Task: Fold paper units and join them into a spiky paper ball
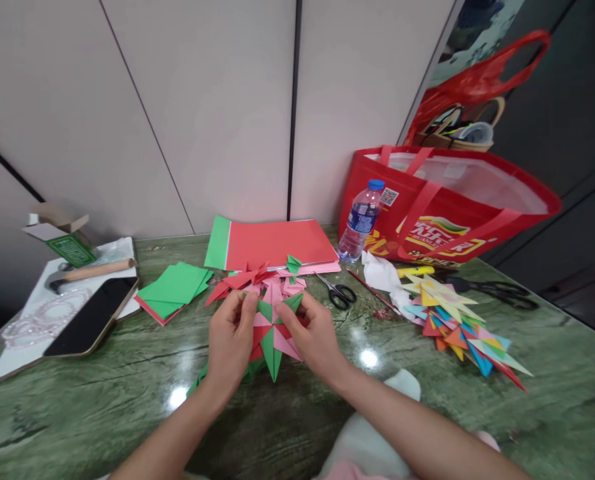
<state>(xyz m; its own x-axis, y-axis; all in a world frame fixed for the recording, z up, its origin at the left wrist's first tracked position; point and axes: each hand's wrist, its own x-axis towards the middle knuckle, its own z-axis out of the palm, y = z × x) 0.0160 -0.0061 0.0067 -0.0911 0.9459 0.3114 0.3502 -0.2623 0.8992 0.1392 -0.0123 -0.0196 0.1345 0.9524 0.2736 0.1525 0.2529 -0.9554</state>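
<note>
Between my two hands is a folded paper star (274,353) with green, pink and red points, held a little above the table. My left hand (231,337) pinches its left side with thumb and fingers. On the opposite side, my right hand (317,337) grips the star, its thumb pressing near the upper right green point. Just behind the star lie folded red paper pieces (237,283), pink ones (292,288) and a small green one (294,265). Something green (200,381) shows partly behind my left wrist; its shape is mostly hidden.
Red and green paper sheets (282,243) lie at the back, with green squares (174,290) to the left. Scissors (341,293), a water bottle (361,223), a red bag (427,213) and colourful folded paper stars (462,320) are rightward. A phone (94,317) and hammer-like tool (94,270) sit left.
</note>
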